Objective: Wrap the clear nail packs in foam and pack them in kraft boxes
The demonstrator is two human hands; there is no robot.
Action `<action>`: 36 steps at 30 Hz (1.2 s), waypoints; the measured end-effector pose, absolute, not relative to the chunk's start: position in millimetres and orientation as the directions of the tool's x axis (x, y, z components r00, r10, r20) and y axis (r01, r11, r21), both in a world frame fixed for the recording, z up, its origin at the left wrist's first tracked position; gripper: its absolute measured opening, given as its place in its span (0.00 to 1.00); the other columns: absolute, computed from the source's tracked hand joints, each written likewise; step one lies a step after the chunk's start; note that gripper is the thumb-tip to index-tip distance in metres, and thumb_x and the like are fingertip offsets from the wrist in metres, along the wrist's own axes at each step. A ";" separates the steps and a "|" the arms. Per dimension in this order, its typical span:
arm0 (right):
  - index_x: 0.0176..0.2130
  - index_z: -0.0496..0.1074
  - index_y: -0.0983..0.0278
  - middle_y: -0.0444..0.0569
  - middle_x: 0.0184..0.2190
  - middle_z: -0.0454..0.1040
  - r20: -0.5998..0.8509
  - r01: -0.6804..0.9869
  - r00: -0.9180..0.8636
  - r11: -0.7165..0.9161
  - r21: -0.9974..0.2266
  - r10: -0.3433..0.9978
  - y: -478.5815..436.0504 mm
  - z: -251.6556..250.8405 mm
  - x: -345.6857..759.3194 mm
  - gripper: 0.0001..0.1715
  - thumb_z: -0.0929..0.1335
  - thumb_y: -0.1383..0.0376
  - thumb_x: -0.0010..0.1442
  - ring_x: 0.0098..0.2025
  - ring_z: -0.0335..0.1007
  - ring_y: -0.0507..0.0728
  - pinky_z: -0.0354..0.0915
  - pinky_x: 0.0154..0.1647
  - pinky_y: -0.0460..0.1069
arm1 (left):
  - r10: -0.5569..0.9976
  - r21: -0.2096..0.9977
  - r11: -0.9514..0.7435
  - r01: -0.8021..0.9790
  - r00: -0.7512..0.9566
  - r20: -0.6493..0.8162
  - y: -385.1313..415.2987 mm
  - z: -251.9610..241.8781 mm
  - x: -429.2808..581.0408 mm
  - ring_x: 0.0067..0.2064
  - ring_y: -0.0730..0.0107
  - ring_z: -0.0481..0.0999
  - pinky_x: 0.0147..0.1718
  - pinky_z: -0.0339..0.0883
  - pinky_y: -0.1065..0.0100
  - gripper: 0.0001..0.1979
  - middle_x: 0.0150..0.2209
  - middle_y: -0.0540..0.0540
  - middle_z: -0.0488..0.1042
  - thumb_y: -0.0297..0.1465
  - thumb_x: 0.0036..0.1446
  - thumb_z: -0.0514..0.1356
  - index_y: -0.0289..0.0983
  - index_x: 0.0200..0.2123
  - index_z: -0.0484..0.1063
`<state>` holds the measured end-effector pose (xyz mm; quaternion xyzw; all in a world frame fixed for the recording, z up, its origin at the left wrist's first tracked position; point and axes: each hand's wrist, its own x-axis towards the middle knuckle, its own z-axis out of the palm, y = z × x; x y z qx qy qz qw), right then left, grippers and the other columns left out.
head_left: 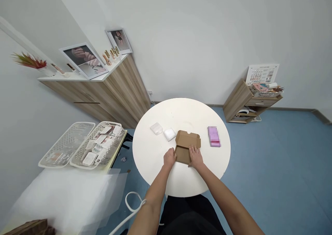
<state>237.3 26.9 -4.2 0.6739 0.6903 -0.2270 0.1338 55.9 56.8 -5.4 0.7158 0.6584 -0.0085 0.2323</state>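
A brown cardboard box (183, 154) lies on the white round table with its lid flap (187, 140) folded back toward the far side. Its shallow inside shows bare cardboard. My left hand (169, 157) grips the box's left wall, with the fingers curled at the edge. Over the right wall lies my right hand (196, 156), its fingers reaching onto the box and its thumb near the front corner. Beyond my left hand are a folded white pack (169, 134) and a flat clear-white packet (156, 128). A purple packet (214, 136), partly blurred, rests to the right of the box.
The round table (153, 159) stands before me. At left are two white plastic baskets (74, 160), one with printed cards, beside translucent sheeting (70, 197). A wooden cabinet (124, 89) with picture frames stands behind them. A small shelf unit (237, 98) is at the right wall.
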 end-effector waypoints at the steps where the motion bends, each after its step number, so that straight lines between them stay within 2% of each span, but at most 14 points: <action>1: 0.70 0.36 0.70 0.59 0.71 0.37 -0.502 0.992 -0.046 -0.020 -0.126 0.864 35.0 -1.5 241.5 0.76 0.79 0.57 0.38 0.72 0.31 0.68 0.32 0.70 0.60 | 0.945 0.345 -0.030 0.938 0.139 -0.295 63.0 -5.3 53.0 0.42 0.64 0.73 0.39 0.65 0.66 0.06 0.41 0.46 0.72 0.31 0.62 0.53 0.41 0.41 0.68; 4: 0.70 0.35 0.69 0.58 0.71 0.35 -0.521 0.993 -0.046 -0.016 -0.114 0.852 58.2 3.1 253.1 0.76 0.78 0.57 0.38 0.72 0.29 0.68 0.33 0.70 0.60 | 0.984 0.420 -0.047 0.906 0.115 -0.139 90.7 -5.3 40.9 0.50 0.61 0.71 0.47 0.65 0.62 0.13 0.47 0.44 0.71 0.36 0.62 0.54 0.41 0.49 0.66; 7: 0.70 0.36 0.68 0.57 0.71 0.35 -0.508 0.992 -0.084 0.026 -0.122 0.857 75.8 0.1 258.8 0.76 0.78 0.57 0.37 0.72 0.30 0.68 0.32 0.70 0.60 | 0.996 0.442 -0.075 0.894 0.087 -0.007 125.2 -9.9 28.0 0.59 0.53 0.64 0.55 0.61 0.55 0.25 0.58 0.38 0.65 0.35 0.59 0.57 0.39 0.59 0.58; 9: 0.70 0.37 0.68 0.57 0.71 0.36 -0.489 0.989 -0.114 0.052 -0.139 0.865 83.8 -6.1 259.7 0.76 0.79 0.57 0.36 0.72 0.31 0.69 0.33 0.70 0.60 | 0.996 0.444 -0.078 0.892 0.088 -0.002 147.3 -16.0 22.5 0.64 0.51 0.59 0.57 0.59 0.52 0.30 0.62 0.36 0.61 0.35 0.58 0.57 0.38 0.62 0.54; 13: 0.70 0.38 0.64 0.56 0.71 0.37 -0.459 0.986 -0.134 0.073 -0.148 0.878 91.9 -19.5 259.5 0.77 0.79 0.57 0.35 0.71 0.31 0.69 0.34 0.70 0.60 | 0.990 0.466 -0.027 0.885 0.090 -0.113 182.6 -27.2 21.7 0.66 0.52 0.56 0.59 0.57 0.55 0.26 0.63 0.34 0.61 0.36 0.61 0.53 0.37 0.62 0.55; 18: 0.70 0.39 0.65 0.56 0.71 0.37 -0.444 0.982 -0.150 0.081 -0.170 0.883 92.3 -21.9 260.5 0.76 0.80 0.57 0.35 0.71 0.31 0.69 0.34 0.70 0.61 | 0.964 0.470 0.023 0.882 0.106 -0.245 207.9 -28.8 26.6 0.63 0.53 0.61 0.58 0.56 0.58 0.26 0.59 0.36 0.66 0.33 0.56 0.59 0.39 0.58 0.61; 22: 0.70 0.39 0.65 0.56 0.71 0.37 -0.446 0.983 -0.146 0.079 -0.166 0.883 92.2 -19.8 260.9 0.76 0.80 0.57 0.35 0.72 0.31 0.68 0.34 0.70 0.61 | 0.952 0.456 0.128 0.881 0.019 -0.304 212.7 -26.5 25.5 0.55 0.50 0.69 0.53 0.60 0.58 0.28 0.52 0.37 0.68 0.34 0.48 0.66 0.39 0.54 0.65; 25: 0.70 0.38 0.66 0.57 0.71 0.37 -0.457 0.984 -0.144 0.078 -0.161 0.878 92.9 -18.4 260.9 0.77 0.80 0.57 0.35 0.72 0.32 0.67 0.34 0.70 0.60 | 0.941 0.470 0.216 0.856 -0.053 -0.335 205.0 -25.4 22.3 0.50 0.53 0.73 0.49 0.63 0.62 0.28 0.48 0.39 0.69 0.34 0.44 0.69 0.38 0.49 0.67; 27: 0.70 0.38 0.66 0.58 0.71 0.38 -0.460 0.983 -0.145 0.076 -0.165 0.876 93.5 -17.0 261.4 0.77 0.80 0.57 0.35 0.72 0.32 0.67 0.34 0.70 0.60 | 0.935 0.498 0.264 0.826 -0.091 -0.344 195.5 -24.5 17.6 0.49 0.57 0.74 0.46 0.65 0.65 0.25 0.46 0.42 0.71 0.33 0.46 0.68 0.39 0.48 0.66; 30: 0.70 0.37 0.65 0.57 0.71 0.38 -0.456 0.981 -0.157 0.085 -0.175 0.876 94.3 -15.9 263.2 0.77 0.80 0.56 0.36 0.72 0.32 0.67 0.34 0.70 0.60 | 0.925 0.537 0.335 0.774 -0.162 -0.343 180.0 -19.9 6.5 0.47 0.60 0.76 0.42 0.67 0.67 0.20 0.46 0.43 0.74 0.34 0.55 0.61 0.40 0.51 0.63; 33: 0.70 0.36 0.63 0.56 0.71 0.37 -0.449 0.977 -0.172 0.093 -0.193 0.877 94.5 -18.1 265.8 0.78 0.80 0.55 0.36 0.72 0.31 0.67 0.33 0.70 0.60 | 0.933 0.669 0.355 0.653 -0.201 -0.299 168.0 -8.7 3.0 0.47 0.63 0.76 0.41 0.69 0.67 0.20 0.49 0.43 0.74 0.37 0.61 0.55 0.41 0.56 0.60; 36: 0.70 0.37 0.63 0.57 0.71 0.38 -0.439 0.971 -0.182 0.090 -0.222 0.880 93.8 -21.9 267.7 0.78 0.80 0.55 0.35 0.72 0.32 0.68 0.33 0.70 0.60 | 0.965 0.866 0.263 0.426 -0.115 -0.236 156.1 2.6 24.8 0.46 0.62 0.76 0.43 0.70 0.65 0.24 0.48 0.45 0.75 0.38 0.59 0.58 0.42 0.57 0.61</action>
